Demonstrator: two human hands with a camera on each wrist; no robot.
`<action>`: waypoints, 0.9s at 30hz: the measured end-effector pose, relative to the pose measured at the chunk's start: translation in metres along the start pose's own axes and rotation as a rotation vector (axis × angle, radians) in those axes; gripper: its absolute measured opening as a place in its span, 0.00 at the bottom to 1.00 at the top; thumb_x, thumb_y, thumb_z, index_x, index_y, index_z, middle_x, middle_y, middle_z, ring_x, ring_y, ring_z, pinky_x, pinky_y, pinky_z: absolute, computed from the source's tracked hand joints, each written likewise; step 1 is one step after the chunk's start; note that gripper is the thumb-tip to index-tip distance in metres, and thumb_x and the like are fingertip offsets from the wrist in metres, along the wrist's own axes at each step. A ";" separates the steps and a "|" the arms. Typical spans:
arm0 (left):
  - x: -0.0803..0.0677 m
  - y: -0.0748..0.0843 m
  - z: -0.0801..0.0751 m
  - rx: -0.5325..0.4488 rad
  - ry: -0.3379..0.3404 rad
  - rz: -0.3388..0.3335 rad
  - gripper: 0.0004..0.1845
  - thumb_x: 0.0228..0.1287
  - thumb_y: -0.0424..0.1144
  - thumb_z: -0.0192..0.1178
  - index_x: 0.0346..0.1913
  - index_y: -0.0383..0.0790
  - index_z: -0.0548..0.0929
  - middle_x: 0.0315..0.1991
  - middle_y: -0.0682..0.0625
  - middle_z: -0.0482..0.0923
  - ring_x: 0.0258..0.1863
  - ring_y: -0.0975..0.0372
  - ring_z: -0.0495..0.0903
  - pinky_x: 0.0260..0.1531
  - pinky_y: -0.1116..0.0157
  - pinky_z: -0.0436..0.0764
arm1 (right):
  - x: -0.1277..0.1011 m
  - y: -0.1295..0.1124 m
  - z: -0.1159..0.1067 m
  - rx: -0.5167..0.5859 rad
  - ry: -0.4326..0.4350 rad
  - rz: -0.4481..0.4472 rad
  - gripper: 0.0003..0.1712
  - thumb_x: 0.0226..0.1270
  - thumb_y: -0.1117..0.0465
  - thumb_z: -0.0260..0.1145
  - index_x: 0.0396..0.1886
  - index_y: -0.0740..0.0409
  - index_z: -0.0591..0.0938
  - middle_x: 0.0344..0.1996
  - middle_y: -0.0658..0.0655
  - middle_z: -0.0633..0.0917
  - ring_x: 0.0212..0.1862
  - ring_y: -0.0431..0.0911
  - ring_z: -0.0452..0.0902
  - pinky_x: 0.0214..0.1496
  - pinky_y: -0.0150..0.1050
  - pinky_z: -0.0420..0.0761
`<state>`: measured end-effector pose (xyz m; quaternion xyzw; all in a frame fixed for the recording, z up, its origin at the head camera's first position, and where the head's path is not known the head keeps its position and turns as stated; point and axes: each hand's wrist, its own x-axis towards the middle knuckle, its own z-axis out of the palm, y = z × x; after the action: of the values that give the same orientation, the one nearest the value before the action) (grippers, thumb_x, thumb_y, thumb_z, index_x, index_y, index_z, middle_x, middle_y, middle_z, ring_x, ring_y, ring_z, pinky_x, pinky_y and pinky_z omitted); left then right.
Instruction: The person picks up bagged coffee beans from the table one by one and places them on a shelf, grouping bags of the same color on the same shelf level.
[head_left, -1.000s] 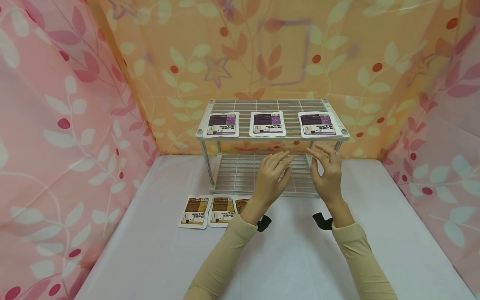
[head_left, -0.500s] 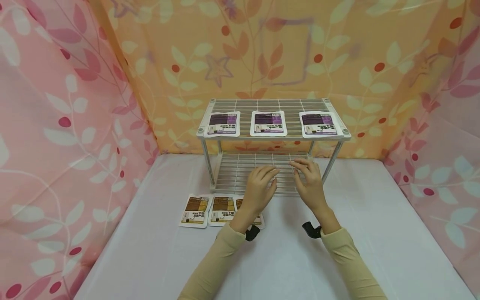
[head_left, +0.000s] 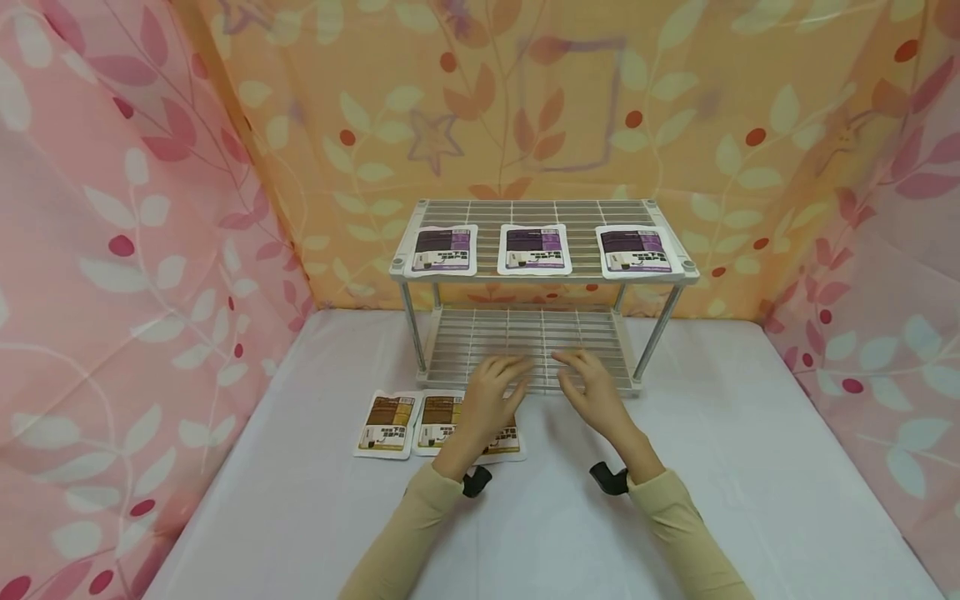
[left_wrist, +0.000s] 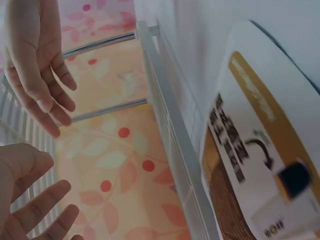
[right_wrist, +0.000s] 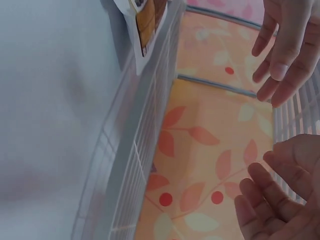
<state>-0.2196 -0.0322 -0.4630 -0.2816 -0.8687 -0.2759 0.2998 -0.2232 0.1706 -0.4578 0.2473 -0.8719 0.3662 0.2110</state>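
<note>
Flat pouches [head_left: 385,425] in a row before a two-tier wire rack [head_left: 545,280]

The three pouches lie face up on the white tablecloth [head_left: 787,467], long axes running away from the person, brown-and-gold panels at the far end, white lettered panels nearer. The left hand [head_left: 489,402], fingers relaxed and released, partly hides the rightmost; the right hand [head_left: 595,393], equally loose, hovers beside it.

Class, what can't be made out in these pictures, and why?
Head: upper part of the rightmost brown pouch, hidden by the left hand.
Head: fine print on the middle purple pouch, too small.
Left wrist: part of the close brown pouch, cut off by right and bottom edges.
Right wrist: part of the far brown pouch, cut off by the top edge.
</note>
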 end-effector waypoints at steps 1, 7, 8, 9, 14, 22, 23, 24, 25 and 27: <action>-0.002 -0.002 0.000 -0.002 -0.005 0.002 0.18 0.56 0.36 0.65 0.51 0.48 0.81 0.50 0.50 0.80 0.52 0.57 0.75 0.55 0.59 0.73 | -0.001 0.000 0.002 0.002 -0.020 0.008 0.19 0.63 0.66 0.62 0.55 0.59 0.77 0.47 0.58 0.79 0.51 0.54 0.73 0.52 0.51 0.75; -0.014 -0.015 -0.005 0.023 -0.074 -0.011 0.16 0.57 0.37 0.64 0.50 0.46 0.82 0.51 0.49 0.79 0.52 0.54 0.75 0.53 0.55 0.74 | -0.005 -0.004 0.015 0.005 -0.123 0.052 0.20 0.63 0.65 0.62 0.55 0.62 0.77 0.48 0.59 0.79 0.49 0.54 0.75 0.49 0.49 0.78; -0.017 -0.017 -0.007 0.026 -0.096 -0.022 0.15 0.58 0.38 0.64 0.50 0.46 0.82 0.51 0.48 0.79 0.53 0.54 0.74 0.54 0.55 0.74 | -0.006 -0.005 0.017 0.011 -0.140 0.058 0.20 0.63 0.65 0.62 0.55 0.63 0.77 0.47 0.60 0.80 0.48 0.54 0.76 0.47 0.48 0.79; -0.019 -0.019 -0.007 0.034 -0.116 -0.030 0.15 0.58 0.38 0.64 0.49 0.45 0.82 0.51 0.48 0.78 0.53 0.54 0.74 0.54 0.55 0.74 | -0.007 -0.005 0.020 0.012 -0.158 0.063 0.20 0.63 0.64 0.62 0.56 0.63 0.77 0.47 0.60 0.80 0.48 0.54 0.76 0.46 0.48 0.79; -0.032 -0.027 -0.010 0.039 -0.192 -0.082 0.15 0.57 0.36 0.64 0.48 0.43 0.82 0.52 0.45 0.78 0.52 0.54 0.74 0.54 0.56 0.74 | -0.013 -0.009 0.029 0.033 -0.252 0.089 0.21 0.63 0.64 0.62 0.55 0.67 0.75 0.44 0.62 0.80 0.44 0.53 0.78 0.42 0.46 0.80; -0.048 -0.030 -0.021 0.060 -0.307 -0.162 0.19 0.60 0.41 0.62 0.54 0.42 0.79 0.55 0.43 0.75 0.55 0.51 0.73 0.53 0.54 0.75 | -0.019 -0.013 0.040 0.081 -0.368 0.142 0.22 0.65 0.63 0.60 0.57 0.70 0.74 0.42 0.63 0.81 0.40 0.49 0.79 0.38 0.38 0.80; -0.050 -0.031 -0.022 0.066 -0.321 -0.178 0.19 0.60 0.42 0.62 0.54 0.41 0.79 0.56 0.42 0.75 0.55 0.50 0.72 0.53 0.54 0.75 | -0.019 -0.014 0.041 0.084 -0.378 0.146 0.22 0.65 0.63 0.60 0.57 0.70 0.73 0.42 0.63 0.81 0.39 0.49 0.79 0.38 0.37 0.81; -0.052 -0.032 -0.023 0.077 -0.336 -0.189 0.20 0.60 0.43 0.62 0.55 0.41 0.78 0.56 0.42 0.74 0.56 0.50 0.72 0.52 0.54 0.75 | -0.020 -0.014 0.041 0.093 -0.390 0.152 0.23 0.65 0.63 0.60 0.57 0.70 0.73 0.42 0.64 0.81 0.39 0.49 0.79 0.39 0.37 0.81; -0.053 -0.032 -0.024 0.079 -0.347 -0.202 0.21 0.60 0.43 0.62 0.55 0.40 0.78 0.55 0.41 0.74 0.56 0.49 0.72 0.52 0.53 0.75 | -0.020 -0.014 0.042 0.101 -0.400 0.154 0.23 0.65 0.63 0.60 0.57 0.71 0.72 0.42 0.64 0.81 0.39 0.50 0.79 0.39 0.37 0.81; -0.057 -0.033 -0.026 0.101 -0.371 -0.230 0.23 0.59 0.43 0.63 0.56 0.40 0.77 0.55 0.40 0.74 0.54 0.49 0.72 0.51 0.53 0.75 | -0.021 -0.015 0.044 0.120 -0.422 0.166 0.24 0.65 0.63 0.59 0.58 0.72 0.72 0.43 0.65 0.81 0.40 0.50 0.79 0.40 0.38 0.81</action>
<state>-0.1942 -0.0902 -0.4944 -0.2113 -0.9481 -0.2077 0.1151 -0.2059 0.1350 -0.4895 0.2581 -0.8907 0.3736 -0.0221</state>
